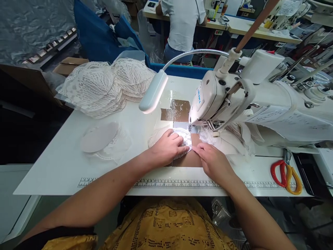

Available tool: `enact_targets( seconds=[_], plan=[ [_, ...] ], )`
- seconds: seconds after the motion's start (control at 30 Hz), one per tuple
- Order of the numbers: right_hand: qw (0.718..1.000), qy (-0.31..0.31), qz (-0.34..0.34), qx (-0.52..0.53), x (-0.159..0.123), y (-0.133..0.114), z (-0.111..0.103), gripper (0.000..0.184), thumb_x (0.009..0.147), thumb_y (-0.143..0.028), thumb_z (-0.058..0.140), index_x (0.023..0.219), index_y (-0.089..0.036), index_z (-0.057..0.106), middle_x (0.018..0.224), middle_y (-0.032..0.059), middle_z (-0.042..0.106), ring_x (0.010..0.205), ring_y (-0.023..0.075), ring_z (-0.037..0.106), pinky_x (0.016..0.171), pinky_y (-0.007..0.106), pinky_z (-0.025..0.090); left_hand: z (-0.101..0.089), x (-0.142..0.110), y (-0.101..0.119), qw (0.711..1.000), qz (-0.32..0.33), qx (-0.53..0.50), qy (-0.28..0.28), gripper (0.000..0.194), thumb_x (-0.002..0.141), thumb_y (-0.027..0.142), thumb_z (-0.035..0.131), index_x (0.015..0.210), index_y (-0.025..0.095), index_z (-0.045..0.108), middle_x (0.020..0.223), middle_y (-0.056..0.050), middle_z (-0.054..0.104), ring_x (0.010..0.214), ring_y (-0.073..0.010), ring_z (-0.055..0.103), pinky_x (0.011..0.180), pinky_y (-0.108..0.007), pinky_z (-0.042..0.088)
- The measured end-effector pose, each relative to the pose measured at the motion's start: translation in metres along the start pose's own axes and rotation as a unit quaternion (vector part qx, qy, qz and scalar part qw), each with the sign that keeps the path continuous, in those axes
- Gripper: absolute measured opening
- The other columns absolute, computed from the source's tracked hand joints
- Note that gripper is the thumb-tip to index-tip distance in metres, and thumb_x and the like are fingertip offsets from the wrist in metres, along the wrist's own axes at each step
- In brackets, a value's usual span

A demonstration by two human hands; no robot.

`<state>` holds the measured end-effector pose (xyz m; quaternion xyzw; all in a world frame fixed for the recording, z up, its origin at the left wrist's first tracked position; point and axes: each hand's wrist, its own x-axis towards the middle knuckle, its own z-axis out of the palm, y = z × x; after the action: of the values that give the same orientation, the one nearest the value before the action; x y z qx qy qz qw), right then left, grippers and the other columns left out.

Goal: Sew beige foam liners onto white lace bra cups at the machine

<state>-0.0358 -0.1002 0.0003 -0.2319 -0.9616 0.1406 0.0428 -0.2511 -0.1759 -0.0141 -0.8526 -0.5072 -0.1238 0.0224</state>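
A white lace piece (185, 136) with a curved scalloped edge lies under the lamp light, its far edge close to the needle area of the white sewing machine (208, 100). My left hand (169, 147) presses on it from the left, fingers curled and thumb at its near right edge. At that same edge my right hand (208, 156) pinches the lace between thumb and forefinger. The fingertips of both hands nearly meet. More pale lace cloth (226, 140) is bunched to the right of the needle, partly hidden beneath the machine arm.
A tall stack of white lace (104, 85) fills the table's back left. Oval pads with lace (100, 137) lie in front of it. A lamp (154, 92) hangs over the table. Red-and-yellow-handled scissors (286, 173) rest at right. A person (182, 27) sits beyond.
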Motion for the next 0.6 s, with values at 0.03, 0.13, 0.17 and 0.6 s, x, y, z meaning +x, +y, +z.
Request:
enact_targets(
  seconds=[0.03,0.13,0.17,0.6],
  plan=[
    [1.000,0.002,-0.001,-0.005,0.0012,-0.0003,0.0010,0.047,0.081,0.001,0.040,0.119,-0.017,0.062,0.097,0.0079,0.062,0.084,0.0192,0.052,0.069,0.030,0.041,-0.0003,0.0004,-0.0001,1.000,0.001,-0.009,0.004,0.030,0.094,0.019,0.047,0.118,0.023,0.065,0.092,-0.010,0.062,0.084,-0.0218,0.052,0.084,-0.042,0.038],
    [0.999,0.002,-0.004,-0.033,0.0039,-0.0018,0.0052,0.046,0.080,0.002,0.040,0.115,-0.016,0.064,0.092,0.0081,0.060,0.082,0.0197,0.050,0.068,0.030,0.038,-0.0009,0.0014,-0.0004,0.999,0.011,-0.044,0.016,0.028,0.095,0.017,0.047,0.116,0.019,0.065,0.117,-0.013,0.061,0.099,-0.0241,0.053,0.085,-0.040,0.043],
    [0.999,0.003,-0.003,-0.041,0.0042,-0.0023,0.0064,0.045,0.080,0.002,0.040,0.113,-0.015,0.065,0.091,0.0082,0.060,0.081,0.0195,0.049,0.067,0.030,0.037,-0.0009,0.0016,-0.0007,0.998,0.014,-0.055,0.017,0.028,0.095,0.016,0.046,0.116,0.018,0.065,0.122,-0.013,0.060,0.101,-0.0241,0.053,0.084,-0.039,0.044],
    [0.998,0.004,0.005,-0.063,0.0034,-0.0044,0.0085,0.041,0.077,0.005,0.042,0.103,-0.017,0.065,0.091,0.0071,0.059,0.079,0.0185,0.045,0.064,0.029,0.031,0.0030,0.0047,-0.0032,1.000,0.001,-0.017,0.016,0.039,0.086,0.009,0.043,0.120,0.006,0.062,0.127,-0.016,0.061,0.086,-0.0234,0.057,0.073,-0.037,0.050]
  ],
)
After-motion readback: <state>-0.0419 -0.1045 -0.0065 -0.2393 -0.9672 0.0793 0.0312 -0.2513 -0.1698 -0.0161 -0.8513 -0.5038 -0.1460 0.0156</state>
